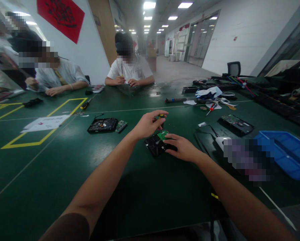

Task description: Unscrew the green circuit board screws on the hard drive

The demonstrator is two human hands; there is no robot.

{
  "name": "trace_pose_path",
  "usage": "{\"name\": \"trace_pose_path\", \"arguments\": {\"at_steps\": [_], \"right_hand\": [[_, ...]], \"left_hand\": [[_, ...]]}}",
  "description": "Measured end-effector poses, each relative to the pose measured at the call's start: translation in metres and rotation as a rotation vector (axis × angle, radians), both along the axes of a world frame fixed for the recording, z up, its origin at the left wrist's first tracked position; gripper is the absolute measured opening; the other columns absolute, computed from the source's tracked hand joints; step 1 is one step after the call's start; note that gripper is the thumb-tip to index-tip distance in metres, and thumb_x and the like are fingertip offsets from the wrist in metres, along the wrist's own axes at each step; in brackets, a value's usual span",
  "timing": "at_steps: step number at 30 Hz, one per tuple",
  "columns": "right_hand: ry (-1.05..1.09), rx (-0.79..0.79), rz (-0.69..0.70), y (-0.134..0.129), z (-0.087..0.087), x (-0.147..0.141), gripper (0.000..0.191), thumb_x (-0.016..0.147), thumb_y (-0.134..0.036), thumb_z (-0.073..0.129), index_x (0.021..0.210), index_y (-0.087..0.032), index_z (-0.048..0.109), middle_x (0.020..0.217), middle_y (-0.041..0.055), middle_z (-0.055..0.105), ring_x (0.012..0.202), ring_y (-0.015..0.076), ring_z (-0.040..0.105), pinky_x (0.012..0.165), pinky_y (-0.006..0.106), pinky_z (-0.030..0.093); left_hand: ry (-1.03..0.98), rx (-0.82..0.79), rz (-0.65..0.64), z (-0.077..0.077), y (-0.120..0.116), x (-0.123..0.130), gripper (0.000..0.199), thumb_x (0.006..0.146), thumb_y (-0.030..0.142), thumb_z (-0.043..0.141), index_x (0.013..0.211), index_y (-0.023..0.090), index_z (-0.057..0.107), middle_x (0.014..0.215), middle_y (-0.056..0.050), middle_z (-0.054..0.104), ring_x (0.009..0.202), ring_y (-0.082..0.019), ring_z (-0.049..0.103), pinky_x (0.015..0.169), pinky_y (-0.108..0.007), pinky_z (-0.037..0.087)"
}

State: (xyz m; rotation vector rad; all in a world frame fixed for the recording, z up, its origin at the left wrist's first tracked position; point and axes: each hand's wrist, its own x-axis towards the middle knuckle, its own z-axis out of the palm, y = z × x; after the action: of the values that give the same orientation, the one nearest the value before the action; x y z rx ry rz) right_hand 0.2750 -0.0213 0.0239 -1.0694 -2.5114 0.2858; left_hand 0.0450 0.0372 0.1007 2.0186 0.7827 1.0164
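A black hard drive (155, 147) with a green circuit board (162, 135) on it lies flat on the green table in front of me. My left hand (151, 123) is closed round the yellow-and-black handle of a screwdriver (161, 116), held upright over the drive. Its thin shaft points down at the board; the tip is too small to make out. My right hand (181, 147) rests on the drive's right side, fingers stretched over its edge. To the left lie another hard drive (102, 125) and a loose circuit board (121, 126).
A third hard drive (236, 125), a blue tray (288, 154) and a red-handled screwdriver (211, 107) lie to the right. A yellow-handled screwdriver (85, 104) and papers (46, 123) lie left. Two people (130, 72) sit across the table, others behind them.
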Motion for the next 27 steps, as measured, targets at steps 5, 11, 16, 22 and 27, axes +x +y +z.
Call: {"name": "trace_pose_path", "arguments": {"at_steps": [5,11,16,22,27], "right_hand": [[-0.01,0.018,0.007,-0.0001,0.0013,-0.0005,0.043,0.092,-0.036,0.07,0.132,-0.019,0.068,0.144,0.0145,0.061,0.138,0.0325,0.053,0.117,0.054,0.043],[0.013,0.015,0.004,-0.0004,0.0014,-0.002,0.044,0.09,-0.035,0.072,0.131,-0.02,0.068,0.142,0.015,0.061,0.138,0.0336,0.053,0.116,0.057,0.043],[0.021,-0.002,0.005,-0.0015,0.0024,-0.0023,0.043,0.091,-0.035,0.071,0.132,-0.024,0.067,0.145,0.0119,0.06,0.141,0.0328,0.05,0.118,0.057,0.041],[0.017,0.001,0.013,-0.0014,0.0027,-0.0014,0.051,0.092,-0.037,0.07,0.14,-0.021,0.062,0.144,0.0136,0.061,0.139,0.0317,0.051,0.118,0.054,0.04],[0.012,0.019,0.013,-0.0017,0.0019,-0.0007,0.045,0.093,-0.038,0.07,0.135,-0.024,0.066,0.145,0.0119,0.059,0.14,0.0322,0.05,0.118,0.056,0.041]], "left_hand": [[0.012,-0.026,-0.083,0.0001,0.0025,-0.0029,0.043,0.101,0.022,0.053,0.143,0.019,0.057,0.114,-0.011,0.073,0.073,-0.013,0.071,0.07,-0.029,0.061],[0.06,0.144,0.105,-0.0055,0.0006,0.0027,0.035,0.097,0.026,0.063,0.133,0.024,0.063,0.103,-0.005,0.07,0.065,-0.011,0.067,0.064,-0.026,0.057],[0.101,0.236,0.145,-0.0047,-0.0027,0.0062,0.029,0.097,0.034,0.066,0.125,0.025,0.069,0.114,-0.008,0.067,0.064,-0.009,0.064,0.064,-0.026,0.056],[0.055,0.13,0.008,-0.0024,-0.0023,0.0016,0.041,0.103,0.027,0.052,0.142,0.021,0.058,0.118,-0.011,0.07,0.067,-0.011,0.069,0.064,-0.026,0.057],[0.114,0.276,0.142,-0.0031,-0.002,0.0033,0.032,0.098,0.033,0.066,0.128,0.024,0.068,0.105,-0.005,0.07,0.068,-0.011,0.065,0.07,-0.027,0.054]]}}
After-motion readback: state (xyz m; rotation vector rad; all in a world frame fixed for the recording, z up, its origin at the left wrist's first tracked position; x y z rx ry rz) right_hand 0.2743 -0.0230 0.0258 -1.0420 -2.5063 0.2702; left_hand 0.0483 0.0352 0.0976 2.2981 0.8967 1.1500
